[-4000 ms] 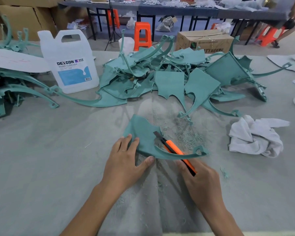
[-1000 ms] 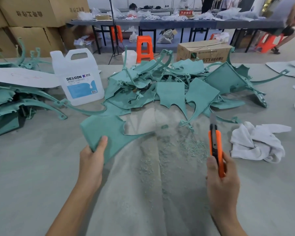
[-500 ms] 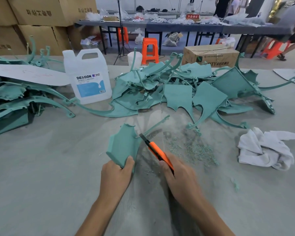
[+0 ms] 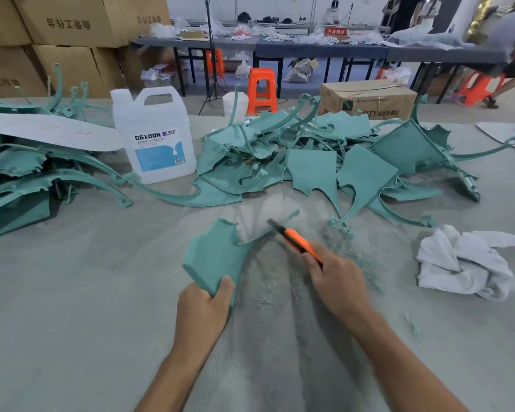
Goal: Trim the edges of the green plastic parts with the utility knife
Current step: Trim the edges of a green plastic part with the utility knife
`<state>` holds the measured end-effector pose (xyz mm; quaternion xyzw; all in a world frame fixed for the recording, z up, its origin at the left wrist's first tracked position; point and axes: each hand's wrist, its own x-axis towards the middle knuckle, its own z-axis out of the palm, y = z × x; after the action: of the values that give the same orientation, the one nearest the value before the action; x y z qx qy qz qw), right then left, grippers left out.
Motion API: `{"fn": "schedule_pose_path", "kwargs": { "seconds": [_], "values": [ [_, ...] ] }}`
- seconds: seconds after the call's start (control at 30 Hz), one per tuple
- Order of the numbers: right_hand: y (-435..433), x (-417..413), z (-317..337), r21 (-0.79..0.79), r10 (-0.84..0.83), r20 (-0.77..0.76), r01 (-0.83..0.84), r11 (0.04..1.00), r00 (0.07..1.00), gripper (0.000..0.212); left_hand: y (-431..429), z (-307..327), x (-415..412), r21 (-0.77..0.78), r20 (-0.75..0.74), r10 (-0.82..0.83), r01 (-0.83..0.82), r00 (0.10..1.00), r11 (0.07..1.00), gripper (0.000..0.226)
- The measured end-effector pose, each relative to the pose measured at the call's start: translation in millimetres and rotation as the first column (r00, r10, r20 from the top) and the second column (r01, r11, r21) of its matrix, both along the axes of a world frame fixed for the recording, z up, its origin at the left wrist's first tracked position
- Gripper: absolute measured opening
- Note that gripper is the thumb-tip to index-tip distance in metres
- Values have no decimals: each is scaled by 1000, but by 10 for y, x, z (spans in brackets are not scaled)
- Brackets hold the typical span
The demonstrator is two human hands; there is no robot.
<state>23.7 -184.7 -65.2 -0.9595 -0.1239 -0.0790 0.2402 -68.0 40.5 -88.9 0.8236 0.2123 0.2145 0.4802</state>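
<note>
A person works at a grey counter [image 4: 72,292], seen from a head-worn camera looking down at both hands. The left hand [image 4: 202,310] is clamped on the near corner of a green plastic part [image 4: 217,257], a flat wing-shaped piece, propped on edge with its broad face tilted toward the left. From that gripped corner the part's long axis runs away from the person and to the right, tapering into a thin curved arm. The right hand [image 4: 336,278] is closed around an orange utility knife [image 4: 298,242], just to the right of the part. The knife points away and leftward, so its blade tip meets the thin arm's edge beyond the broad panel; blur hides whether it truly touches. The right hand is nearer that edge, so the coming cut likely follows the arm lengthwise. Green shavings [image 4: 357,260] lie just right of the part. A heap of similar parts [image 4: 309,162] sits beyond it, with a white jug [image 4: 155,138] beyond and left, and a crumpled white cloth [image 4: 467,263] well to the right.
</note>
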Motion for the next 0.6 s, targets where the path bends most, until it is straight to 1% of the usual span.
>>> {"fn": "schedule_pose_path", "kwargs": {
  "seconds": [0.07,0.13,0.23,0.3,0.33,0.4,0.53,0.6],
  "values": [
    [-75,169,70,-69,-62,19,64,996,998,37,-7,-10,-3,26,-14,1,-1,1000,1000,49],
    [-64,205,110,-71,-52,63,56,996,997,35,-7,8,1,16,-6,-3,3,1000,1000,50],
    [110,2,101,21,102,115,-105,994,988,30,10,35,17,-48,17,10,-10,1000,999,46],
    [207,-150,59,7,234,91,-236,972,968,30,29,34,25,-70,10,33,-32,999,997,44],
    [220,-165,43,-22,260,74,-259,966,963,31,36,33,25,-81,6,38,-37,999,996,43],
    [178,-49,35,-69,217,63,-213,975,974,33,50,26,28,-104,2,41,-40,999,994,42],
    [26,271,113,-125,44,80,-34,992,996,36,55,-1,34,-105,5,37,-37,999,994,43],
    [-1,353,151,-132,-18,87,29,991,996,36,47,-12,33,-112,2,44,-44,999,993,43]
  ]
}}
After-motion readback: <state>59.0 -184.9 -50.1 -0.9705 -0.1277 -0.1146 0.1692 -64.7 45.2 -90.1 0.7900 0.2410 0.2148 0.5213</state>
